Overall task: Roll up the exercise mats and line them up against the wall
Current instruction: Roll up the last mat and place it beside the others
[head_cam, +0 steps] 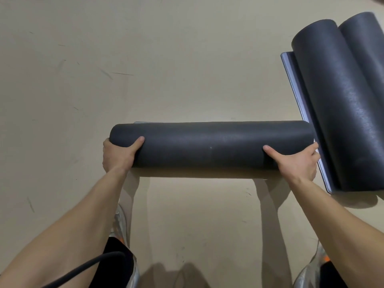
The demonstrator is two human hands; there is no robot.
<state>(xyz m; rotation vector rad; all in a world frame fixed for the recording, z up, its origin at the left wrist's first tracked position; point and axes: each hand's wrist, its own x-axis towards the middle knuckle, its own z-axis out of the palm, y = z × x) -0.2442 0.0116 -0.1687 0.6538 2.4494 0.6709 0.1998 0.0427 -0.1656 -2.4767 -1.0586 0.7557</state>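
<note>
Over beige floor [145, 59], rolled mat [207, 148], long axis left-right; left hand [116, 154], right hand [297, 163] grip ends, fingers [312, 148] curled.

Scuffed beige floor [83, 80], one rolled dark mat [207, 148] lying mid-floor, two more rolled mats [332, 100] at right

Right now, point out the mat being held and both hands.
held mat [207, 148]: head view, middle of roll.
left hand [117, 155]: head view, back of hand.
right hand [297, 162]: head view, back of hand.
</note>
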